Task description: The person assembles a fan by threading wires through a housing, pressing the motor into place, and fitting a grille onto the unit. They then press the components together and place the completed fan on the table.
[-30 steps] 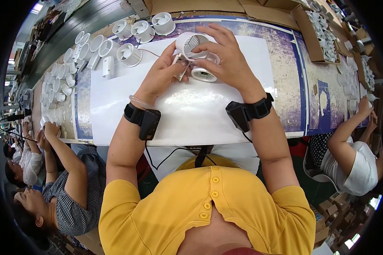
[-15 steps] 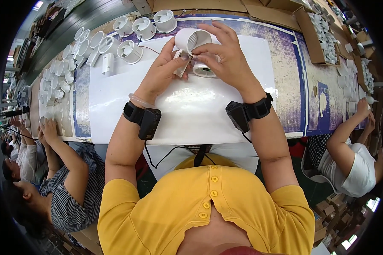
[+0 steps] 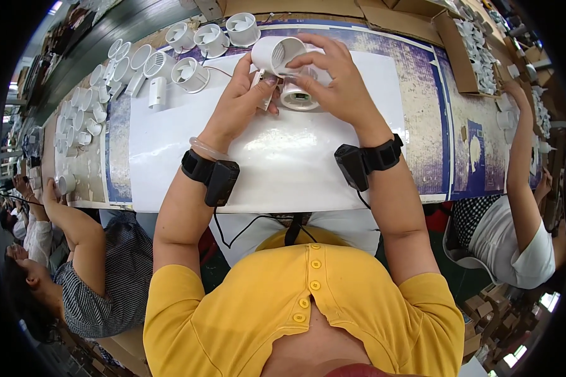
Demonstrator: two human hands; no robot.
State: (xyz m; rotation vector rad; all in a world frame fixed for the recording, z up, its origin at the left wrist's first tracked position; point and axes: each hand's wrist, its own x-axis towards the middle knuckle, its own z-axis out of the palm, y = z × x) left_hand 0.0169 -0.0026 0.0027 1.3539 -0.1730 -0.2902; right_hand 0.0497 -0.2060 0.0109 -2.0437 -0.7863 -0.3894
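Observation:
A white plastic fan housing (image 3: 271,53), a round tube with a grille inside and a short handle, is held up over the white work sheet (image 3: 283,163). My left hand (image 3: 238,103) is closed round its handle from the left. At the open mouth of the tube, my right hand (image 3: 346,91) has its thumb and bent fingers drawn together; whatever they pinch is too small to make out. Just beneath lies a round white part (image 3: 297,98) with a dark piece inside, partly covered by my right hand.
Several white fan units (image 3: 210,41) with wires stand at the back left, beside more handled housings (image 3: 159,64). White cups (image 3: 82,116) crowd the far left. A cardboard box (image 3: 456,53) of small white parts sits back right. Co-workers (image 3: 97,283) sit on both sides.
The housing has tipped and shifted slightly left in my hands. My right fingers have moved a little at its mouth. The right co-worker's arm has reached forward; the left co-worker's hands have moved away.

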